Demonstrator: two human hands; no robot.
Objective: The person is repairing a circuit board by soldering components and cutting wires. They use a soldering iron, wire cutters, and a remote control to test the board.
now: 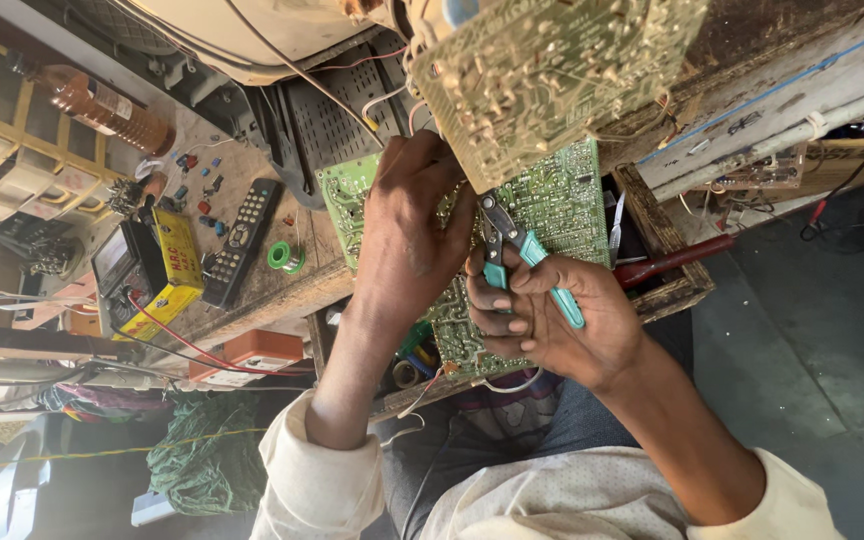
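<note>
1. Head view, looking down: right hand (562,320) closed round the teal grips of small pliers (512,255), nose pointing up toward the boards, apparently so the tips can reach a part between them.
2. Left hand (412,225) laid flat, fingers curled onto the green circuit board (552,200), seemingly to steady it; whether it grips anything cannot be told.
3. Green circuit board: propped between lap and bench (272,290) edge, solder side up, within reach of both hands.
4. Second, tan circuit board (542,70): tilted above the green one, wires trailing, overlapping its upper edge.
5. Bench items, left of the hands and well apart: black remote control (240,240), solder spool (286,257), yellow multimeter (147,275) with red lead.
6. Red-handled screwdriver (672,260): lying just right of the green board.
</note>
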